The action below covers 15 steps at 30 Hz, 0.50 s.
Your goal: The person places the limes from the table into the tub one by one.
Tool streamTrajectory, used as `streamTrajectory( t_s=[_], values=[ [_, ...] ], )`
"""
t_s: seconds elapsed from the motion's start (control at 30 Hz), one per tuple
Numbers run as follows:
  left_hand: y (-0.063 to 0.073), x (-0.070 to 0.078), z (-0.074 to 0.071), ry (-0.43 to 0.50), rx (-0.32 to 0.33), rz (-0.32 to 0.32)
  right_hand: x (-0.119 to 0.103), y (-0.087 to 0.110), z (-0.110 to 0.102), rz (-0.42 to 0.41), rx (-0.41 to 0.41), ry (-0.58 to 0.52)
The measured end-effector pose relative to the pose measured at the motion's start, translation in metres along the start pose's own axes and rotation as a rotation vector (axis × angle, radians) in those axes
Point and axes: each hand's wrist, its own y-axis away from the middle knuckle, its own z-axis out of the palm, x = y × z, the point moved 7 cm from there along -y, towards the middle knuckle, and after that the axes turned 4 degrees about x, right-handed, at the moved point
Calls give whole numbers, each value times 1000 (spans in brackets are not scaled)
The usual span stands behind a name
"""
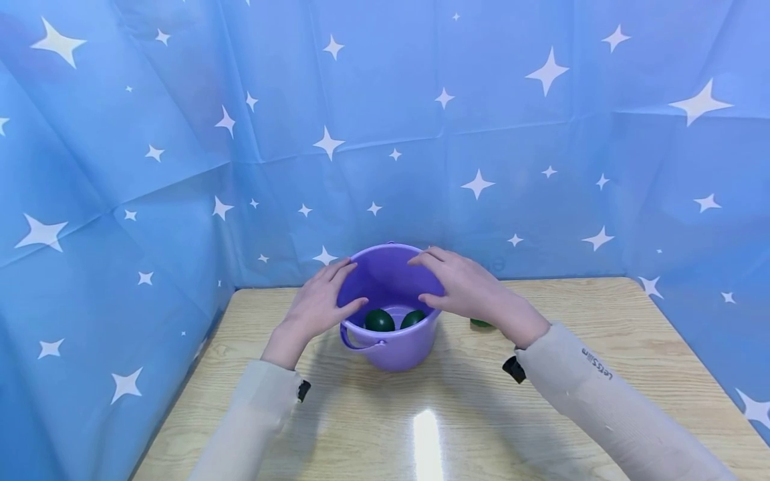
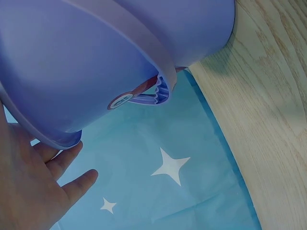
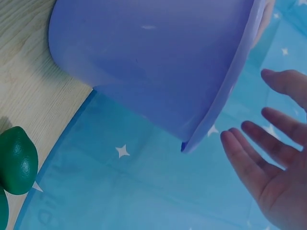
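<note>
Head view: left hand (image 1: pixel 319 304) and right hand (image 1: pixel 466 284), both spread, flank a bucket (image 1: pixel 400 347) on the desk (image 1: pixel 349 427), two green fruits (image 1: pixel 379 321) inside; left wrist view: that hand is at the rim (image 2: pixel 66 140); right wrist view: that hand hangs clear, two more fruits (image 3: pixel 18 160) on the desk

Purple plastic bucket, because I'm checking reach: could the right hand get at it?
Probably yes: the right hand is beside the bucket, and the right wrist view shows nothing between them.
</note>
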Motion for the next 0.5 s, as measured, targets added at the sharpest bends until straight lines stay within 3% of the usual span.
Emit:
streamTrajectory(
  t_s=[0.5],
  values=[
    [1, 0, 0, 0, -1, 0, 4, 5, -5, 5, 10, 13]
  ],
)
